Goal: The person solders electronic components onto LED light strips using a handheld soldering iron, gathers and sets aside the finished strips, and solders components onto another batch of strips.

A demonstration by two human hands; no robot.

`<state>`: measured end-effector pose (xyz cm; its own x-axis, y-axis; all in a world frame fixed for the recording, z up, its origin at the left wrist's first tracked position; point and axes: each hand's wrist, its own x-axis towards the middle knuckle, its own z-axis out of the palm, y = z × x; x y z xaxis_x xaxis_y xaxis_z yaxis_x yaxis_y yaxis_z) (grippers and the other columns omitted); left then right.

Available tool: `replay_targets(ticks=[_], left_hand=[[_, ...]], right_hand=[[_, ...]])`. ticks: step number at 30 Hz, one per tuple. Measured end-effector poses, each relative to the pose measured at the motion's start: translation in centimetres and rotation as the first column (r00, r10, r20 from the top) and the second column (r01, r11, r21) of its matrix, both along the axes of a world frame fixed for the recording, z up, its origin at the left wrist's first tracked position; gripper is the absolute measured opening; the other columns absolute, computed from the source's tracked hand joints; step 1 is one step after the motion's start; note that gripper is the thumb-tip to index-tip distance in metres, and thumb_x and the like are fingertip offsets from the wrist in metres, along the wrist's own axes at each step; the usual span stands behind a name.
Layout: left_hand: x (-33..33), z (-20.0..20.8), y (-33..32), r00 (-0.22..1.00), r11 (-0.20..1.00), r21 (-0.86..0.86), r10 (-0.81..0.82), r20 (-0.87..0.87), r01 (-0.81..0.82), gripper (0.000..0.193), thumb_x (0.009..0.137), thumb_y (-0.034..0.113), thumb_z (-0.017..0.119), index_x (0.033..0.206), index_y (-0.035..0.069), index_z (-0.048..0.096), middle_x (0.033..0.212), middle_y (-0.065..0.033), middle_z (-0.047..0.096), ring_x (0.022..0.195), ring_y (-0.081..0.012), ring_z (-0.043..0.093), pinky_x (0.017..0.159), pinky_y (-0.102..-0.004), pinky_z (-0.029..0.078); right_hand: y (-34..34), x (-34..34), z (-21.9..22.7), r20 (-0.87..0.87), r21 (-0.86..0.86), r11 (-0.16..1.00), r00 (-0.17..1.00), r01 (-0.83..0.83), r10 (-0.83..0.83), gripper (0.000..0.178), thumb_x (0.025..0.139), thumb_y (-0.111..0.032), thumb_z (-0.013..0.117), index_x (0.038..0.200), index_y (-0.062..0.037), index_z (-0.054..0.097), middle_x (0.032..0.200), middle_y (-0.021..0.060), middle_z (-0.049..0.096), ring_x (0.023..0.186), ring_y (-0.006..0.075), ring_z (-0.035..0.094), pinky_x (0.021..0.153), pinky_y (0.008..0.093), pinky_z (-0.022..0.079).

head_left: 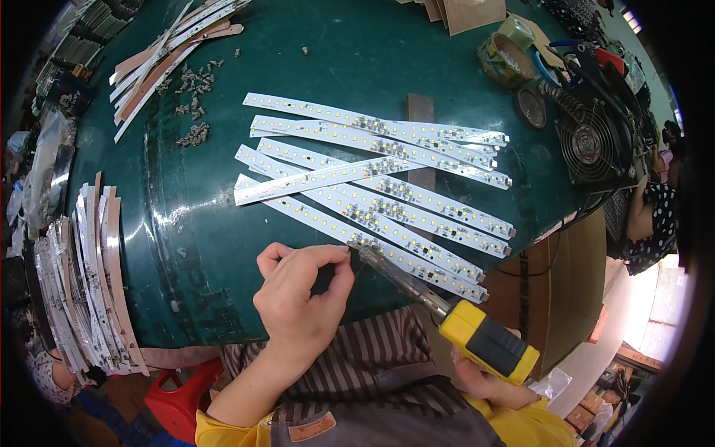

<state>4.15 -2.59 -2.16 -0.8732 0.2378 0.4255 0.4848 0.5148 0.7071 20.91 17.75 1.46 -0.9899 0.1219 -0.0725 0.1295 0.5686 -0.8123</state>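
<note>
My left hand (302, 298) is closed in a pinch near the table's front edge. What its thumb and forefinger hold is too small to make out. In my right hand (478, 378) is a yellow and black soldering gun (491, 343), its long metal barrel pointing up and left. The barrel's tip comes close to my left fingertips, beside the nearest LED strip board (328, 223); whether it touches the board cannot be told. Several white LED strip boards lie fanned out across the green table (335, 71), one crossing over others. A dark brown bar (421, 109) lies under them.
Small metal connectors (195, 82) lie scattered at the far left, near a pile of strips (175, 56). More strips (93, 276) are stacked at the left edge. A fan (587, 145) and a round tin (506, 59) stand at the right. Below are a cardboard box (570, 268) and a red stool (175, 406).
</note>
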Motion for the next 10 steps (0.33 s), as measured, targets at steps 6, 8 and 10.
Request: replay_targets(ticks=[6, 8, 10], left_hand=[[0.3, 0.3, -0.2, 0.998, 0.999, -0.011, 0.038, 0.042, -0.038, 0.025, 0.069, -0.007, 0.077, 0.088, 0.007, 0.069, 0.081, -0.0026, 0.073, 0.072, -0.0142, 0.062, 0.079, -0.0272, 0.043], [0.3, 0.2, -0.2, 0.998, 0.999, -0.014, 0.031, 0.051, -0.030, 0.027, 0.069, -0.007, 0.078, 0.090, 0.007, 0.069, 0.083, -0.0032, 0.073, 0.073, -0.0146, 0.063, 0.081, -0.0274, 0.043], [0.3, 0.1, -0.3, 0.998, 1.000, -0.017, 0.025, 0.059, -0.024, 0.029, 0.069, -0.007, 0.078, 0.092, 0.006, 0.068, 0.084, -0.0037, 0.074, 0.074, -0.0150, 0.064, 0.082, -0.0277, 0.043]], right_hand=[[0.0, 1.0, -0.5, 0.114, -0.050, 0.997, 0.992, 0.057, -0.051, 0.029, 0.068, -0.017, 0.075, 0.096, -0.0104, 0.072, 0.092, 0.0093, 0.070, 0.074, 0.0285, 0.070, 0.064, 0.0346, 0.055], [0.0, 1.2, -0.6, 0.185, -0.049, 0.996, 0.981, 0.073, -0.063, 0.028, 0.069, -0.017, 0.075, 0.097, -0.0106, 0.072, 0.091, 0.0094, 0.070, 0.075, 0.0291, 0.070, 0.064, 0.0351, 0.055], [-0.1, 1.2, -0.6, 0.225, -0.060, 0.995, 0.972, 0.075, -0.060, 0.028, 0.072, -0.019, 0.074, 0.099, -0.0110, 0.072, 0.094, 0.0096, 0.070, 0.076, 0.0297, 0.070, 0.065, 0.0360, 0.056]])
